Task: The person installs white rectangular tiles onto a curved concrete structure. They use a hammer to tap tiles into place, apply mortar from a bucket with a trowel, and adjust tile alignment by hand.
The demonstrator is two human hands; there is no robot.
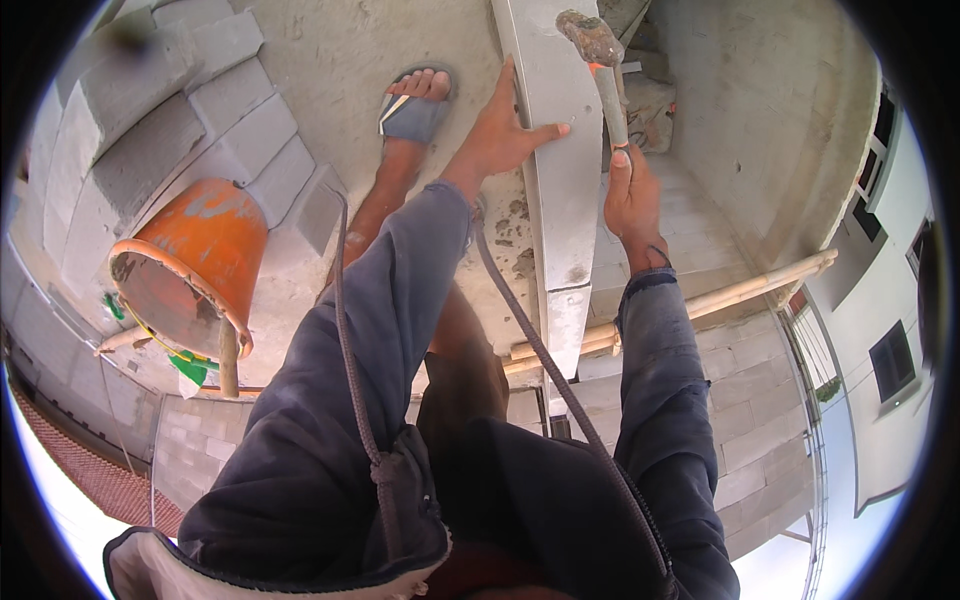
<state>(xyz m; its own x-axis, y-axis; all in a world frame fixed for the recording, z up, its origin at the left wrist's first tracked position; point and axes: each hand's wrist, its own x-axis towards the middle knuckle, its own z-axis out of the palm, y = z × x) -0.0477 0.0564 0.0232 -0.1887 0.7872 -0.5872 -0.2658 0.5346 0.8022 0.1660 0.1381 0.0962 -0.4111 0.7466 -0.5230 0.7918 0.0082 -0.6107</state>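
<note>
A long grey block (pixel 552 190) runs up the middle of the head view, with a short block piece (pixel 566 325) below it. My left hand (pixel 500 135) rests on the long block's left edge, thumb and fingers stretched apart. Just right of the block, my right hand (pixel 632 200) is closed round the handle of a hammer (pixel 590 38), whose mortar-crusted head is raised over the block's far end. My left foot (pixel 412 110), in a sandal, stands on the concrete to the left.
Stacked grey blocks (pixel 225 110) and an orange bucket (pixel 200 250) lie left. Bamboo poles (pixel 730 295) cross below the block near a recessed area bounded by a concrete wall (pixel 775 120). Far below are block walls (pixel 755 400); a white building (pixel 885 330) stands at the right.
</note>
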